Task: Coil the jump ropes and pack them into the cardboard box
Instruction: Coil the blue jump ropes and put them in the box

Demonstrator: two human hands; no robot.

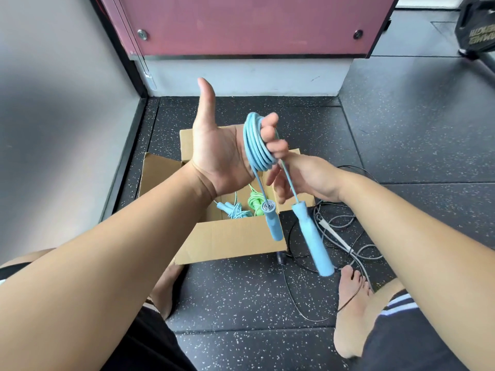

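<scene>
- The blue jump rope (254,148) is held coiled in the left hand (217,153), fingers curled round the loops and thumb raised, above the open cardboard box (235,239).
- The right hand (308,178) is seen just below the coil; whether a strand is pinched cannot be told.
- Both handles (273,223) dangle free; if the grip is eased, the loops could be dragged open by their weight.
- A speckled black rubber floor (241,290) is seen, with loose grey ropes (337,231) beside the box and a pink panel (241,22) behind.

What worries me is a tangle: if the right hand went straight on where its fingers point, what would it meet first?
For the right hand, likely the blue strand hanging below the coil; depth is unclear.
</scene>
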